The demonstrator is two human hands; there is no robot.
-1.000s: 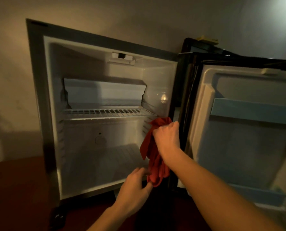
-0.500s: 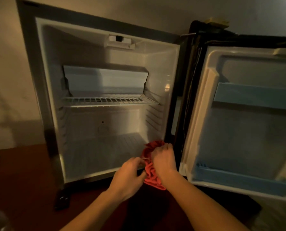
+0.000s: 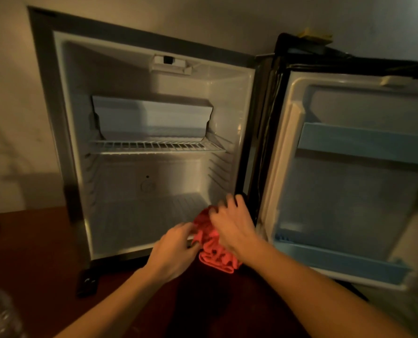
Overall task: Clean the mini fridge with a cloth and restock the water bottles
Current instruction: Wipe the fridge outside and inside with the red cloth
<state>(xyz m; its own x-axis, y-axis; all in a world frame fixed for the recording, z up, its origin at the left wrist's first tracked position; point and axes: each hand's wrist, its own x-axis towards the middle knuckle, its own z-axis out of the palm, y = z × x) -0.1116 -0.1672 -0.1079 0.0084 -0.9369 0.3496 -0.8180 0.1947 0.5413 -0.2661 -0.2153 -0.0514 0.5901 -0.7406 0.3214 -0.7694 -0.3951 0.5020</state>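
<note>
Both hands hold a bunched red cloth [image 3: 211, 250] at the fridge's [image 3: 154, 132] front bottom corner, left hand [image 3: 172, 252] pinching its edge, right hand [image 3: 232, 226] gripping on top, door [image 3: 349, 179] wide open

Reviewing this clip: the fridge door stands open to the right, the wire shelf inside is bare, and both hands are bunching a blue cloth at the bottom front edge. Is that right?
Not quite: the cloth is red, not blue, as the head view shows. The rest holds: the fridge door stands open to the right, the wire shelf is bare, and the left hand and right hand bunch the cloth at the bottom front edge.
</note>
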